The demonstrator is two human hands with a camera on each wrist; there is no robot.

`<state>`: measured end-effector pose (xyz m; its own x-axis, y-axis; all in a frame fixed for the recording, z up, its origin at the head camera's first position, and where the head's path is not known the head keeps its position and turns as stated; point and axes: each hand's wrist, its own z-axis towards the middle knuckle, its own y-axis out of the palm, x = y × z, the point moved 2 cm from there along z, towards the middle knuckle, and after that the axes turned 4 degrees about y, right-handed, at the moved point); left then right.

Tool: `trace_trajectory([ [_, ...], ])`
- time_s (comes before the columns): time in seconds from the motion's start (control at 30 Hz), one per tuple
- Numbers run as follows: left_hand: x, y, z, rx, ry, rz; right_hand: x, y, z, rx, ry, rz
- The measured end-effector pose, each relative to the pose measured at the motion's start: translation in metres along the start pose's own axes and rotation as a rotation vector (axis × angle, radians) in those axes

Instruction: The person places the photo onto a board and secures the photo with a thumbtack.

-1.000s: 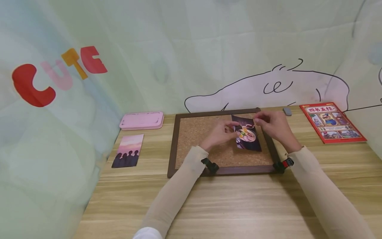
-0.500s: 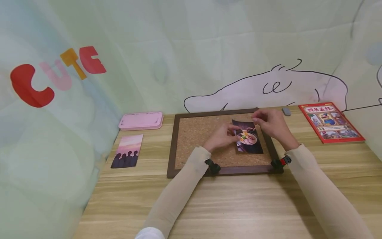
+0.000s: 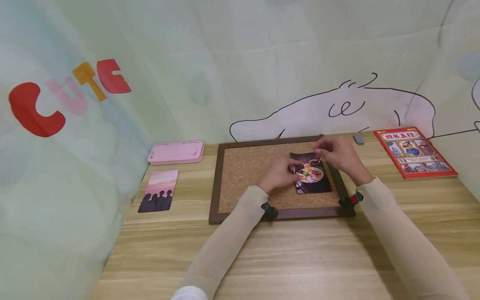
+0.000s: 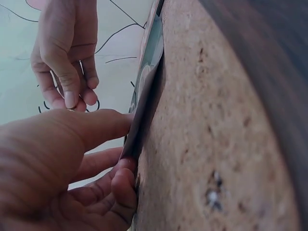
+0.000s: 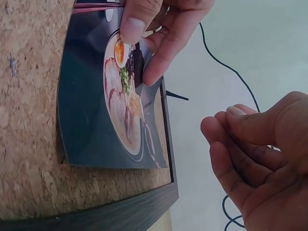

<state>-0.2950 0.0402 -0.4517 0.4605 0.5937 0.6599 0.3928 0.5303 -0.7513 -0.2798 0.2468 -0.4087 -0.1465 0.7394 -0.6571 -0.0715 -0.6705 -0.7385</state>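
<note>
A glossy photo print (image 3: 314, 180) of a noodle bowl on a dark background lies over the right part of a framed corkboard (image 3: 247, 175). My left hand (image 3: 277, 173) holds its left edge, thumb on the printed face and fingers behind. In the left wrist view the print (image 4: 147, 91) is bowed, its near edge lifted off the cork. My right hand (image 3: 339, 155) hovers over the print's upper right corner, apart from it in the right wrist view. Its thumb and fingertips (image 5: 235, 111) pinch together on a tiny pale thing, mostly hidden, whose kind I cannot tell.
On the wooden table (image 3: 292, 258), left of the board, lie a pink case (image 3: 175, 152) and a sunset photo (image 3: 159, 191) with dark silhouettes. A small grey block (image 3: 358, 138) and a red book (image 3: 415, 153) lie to the right. A printed curtain (image 3: 210, 83) hangs behind.
The noodle print has come down from a tilted position to lie nearer the cork, slightly lower in view. My left hand moved with it; the right hand has shifted slightly left.
</note>
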Motion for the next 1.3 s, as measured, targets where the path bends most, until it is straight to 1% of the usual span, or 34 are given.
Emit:
trace_trajectory([
  [0.1, 0.001, 0.001, 0.0, 0.006, -0.008, 0.01, 0.001, 0.002, 0.002, -0.022, 0.0, -0.007],
  [0.27, 0.001, 0.003, 0.001, 0.015, -0.013, -0.003, 0.003, 0.005, 0.006, -0.066, 0.007, -0.016],
  [0.5, -0.002, 0.004, 0.002, 0.003, -0.015, -0.008, 0.01, 0.016, 0.012, -0.125, -0.001, -0.032],
  [0.57, -0.009, 0.008, 0.006, 0.016, -0.005, -0.004, 0.012, 0.018, 0.014, -0.135, -0.018, -0.043],
  [0.67, -0.015, 0.011, 0.009, 0.024, 0.011, -0.01, 0.014, 0.021, 0.017, -0.144, -0.048, -0.062],
  [0.73, -0.022, 0.015, 0.013, 0.045, 0.02, 0.004, 0.015, 0.022, 0.019, -0.151, -0.07, -0.067],
  [0.8, -0.02, 0.013, 0.01, 0.052, 0.018, -0.004, 0.015, 0.023, 0.021, -0.162, -0.08, -0.069],
  [0.83, -0.021, 0.014, 0.01, 0.059, 0.017, 0.003, 0.015, 0.024, 0.022, -0.167, -0.085, -0.07],
  [0.9, -0.019, 0.013, 0.008, 0.065, 0.012, 0.016, 0.016, 0.025, 0.023, -0.176, -0.095, -0.071],
  [0.97, -0.013, 0.01, 0.004, 0.058, 0.007, 0.015, 0.017, 0.026, 0.025, -0.183, -0.103, -0.077],
  [1.13, -0.007, 0.007, 0.001, 0.048, 0.005, 0.032, 0.019, 0.03, 0.028, -0.202, -0.109, -0.086],
  [1.23, -0.015, 0.013, 0.007, 0.071, 0.019, 0.073, 0.02, 0.031, 0.03, -0.206, -0.1, -0.088],
  [1.3, -0.016, 0.013, 0.008, 0.074, 0.023, 0.082, 0.021, 0.033, 0.032, -0.204, -0.092, -0.089],
])
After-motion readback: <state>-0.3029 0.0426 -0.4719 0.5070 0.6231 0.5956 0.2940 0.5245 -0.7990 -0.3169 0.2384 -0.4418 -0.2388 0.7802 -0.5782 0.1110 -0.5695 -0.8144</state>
